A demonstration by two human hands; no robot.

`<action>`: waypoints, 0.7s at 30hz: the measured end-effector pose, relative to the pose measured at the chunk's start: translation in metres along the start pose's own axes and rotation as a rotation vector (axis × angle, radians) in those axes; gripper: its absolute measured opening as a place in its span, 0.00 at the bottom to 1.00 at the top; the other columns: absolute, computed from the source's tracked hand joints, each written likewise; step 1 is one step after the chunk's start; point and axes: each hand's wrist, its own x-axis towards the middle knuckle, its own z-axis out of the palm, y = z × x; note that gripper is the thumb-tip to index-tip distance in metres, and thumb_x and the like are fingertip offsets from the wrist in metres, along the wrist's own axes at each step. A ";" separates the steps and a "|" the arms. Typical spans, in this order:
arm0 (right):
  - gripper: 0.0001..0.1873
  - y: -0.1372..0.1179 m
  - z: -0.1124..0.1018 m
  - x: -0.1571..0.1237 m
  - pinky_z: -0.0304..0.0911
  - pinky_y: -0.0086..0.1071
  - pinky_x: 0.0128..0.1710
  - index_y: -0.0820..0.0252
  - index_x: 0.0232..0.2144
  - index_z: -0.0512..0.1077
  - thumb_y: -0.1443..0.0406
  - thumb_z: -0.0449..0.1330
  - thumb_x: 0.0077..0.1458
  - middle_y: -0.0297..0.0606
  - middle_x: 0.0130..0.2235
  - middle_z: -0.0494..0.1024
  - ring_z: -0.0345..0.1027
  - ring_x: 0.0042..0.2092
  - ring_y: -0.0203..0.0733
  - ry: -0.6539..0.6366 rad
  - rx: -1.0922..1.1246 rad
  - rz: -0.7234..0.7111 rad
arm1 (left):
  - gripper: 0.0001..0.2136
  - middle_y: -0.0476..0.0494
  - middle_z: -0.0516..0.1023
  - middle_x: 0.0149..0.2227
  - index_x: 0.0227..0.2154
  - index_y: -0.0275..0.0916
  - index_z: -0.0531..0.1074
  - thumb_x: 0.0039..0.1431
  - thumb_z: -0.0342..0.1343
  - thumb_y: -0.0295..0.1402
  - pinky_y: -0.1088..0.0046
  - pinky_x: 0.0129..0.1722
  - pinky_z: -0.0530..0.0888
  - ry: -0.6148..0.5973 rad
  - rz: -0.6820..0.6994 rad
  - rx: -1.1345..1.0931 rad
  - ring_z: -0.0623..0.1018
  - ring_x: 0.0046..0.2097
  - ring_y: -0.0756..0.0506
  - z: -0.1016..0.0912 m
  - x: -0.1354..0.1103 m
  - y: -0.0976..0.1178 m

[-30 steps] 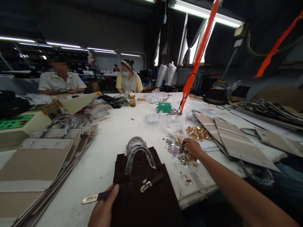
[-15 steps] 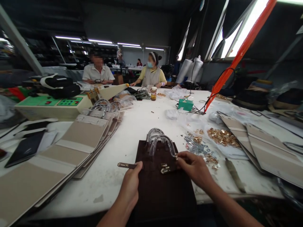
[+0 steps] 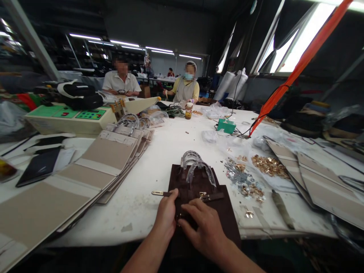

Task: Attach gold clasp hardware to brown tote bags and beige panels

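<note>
A dark brown handbag (image 3: 227, 212) with two arched handles (image 3: 200, 170) in clear plastic wrap leans at the table's near edge. My left hand (image 3: 166, 214) is closed on the bag's left edge, its thumb over a narrow brown strap with a gold metal tip (image 3: 157, 193) that points left. My right hand (image 3: 203, 223) lies over the bag's front, fingers bent, thumb and fingertips closing at a small gold-coloured metal piece (image 3: 179, 219) close to my left hand. Above its knuckles is a gold clasp (image 3: 203, 196) with another brown strap (image 3: 216, 196) running right. My left fingertips are partly hidden.
Flat beige bag panels (image 3: 85, 178) are stacked at left, beside a machine with green panels (image 3: 71, 117). At right lie gold metal fittings (image 3: 269, 166), grey metal pieces (image 3: 241, 176), a dark handled tool (image 3: 282, 208) and more panels (image 3: 321, 182). Two people sit across the table.
My right hand has left the base of the right handle and moved left and down across the bag, close to my left hand. The co-worker in yellow has turned their head and raised a hand.
</note>
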 end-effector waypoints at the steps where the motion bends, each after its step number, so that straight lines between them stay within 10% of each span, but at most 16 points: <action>1: 0.13 -0.004 0.004 -0.004 0.67 0.33 0.42 0.52 0.49 0.75 0.60 0.66 0.61 0.39 0.43 0.79 0.74 0.43 0.44 -0.049 -0.013 -0.005 | 0.19 0.44 0.81 0.30 0.29 0.35 0.76 0.39 0.74 0.42 0.65 0.39 0.74 -0.003 -0.008 -0.004 0.80 0.33 0.43 -0.001 0.002 -0.001; 8: 0.07 -0.010 0.002 0.003 0.64 0.32 0.38 0.53 0.41 0.76 0.65 0.66 0.59 0.36 0.41 0.77 0.74 0.41 0.44 -0.260 -0.170 0.076 | 0.18 0.44 0.82 0.31 0.30 0.35 0.77 0.39 0.73 0.43 0.63 0.43 0.74 -0.023 -0.008 -0.018 0.79 0.35 0.42 -0.004 0.004 -0.003; 21: 0.05 0.005 -0.033 0.006 0.62 0.31 0.38 0.53 0.34 0.77 0.69 0.63 0.58 0.34 0.37 0.77 0.72 0.39 0.41 -0.166 -0.107 0.158 | 0.21 0.43 0.82 0.35 0.31 0.36 0.79 0.40 0.73 0.48 0.61 0.50 0.69 0.033 0.110 0.038 0.78 0.43 0.39 -0.010 0.008 -0.010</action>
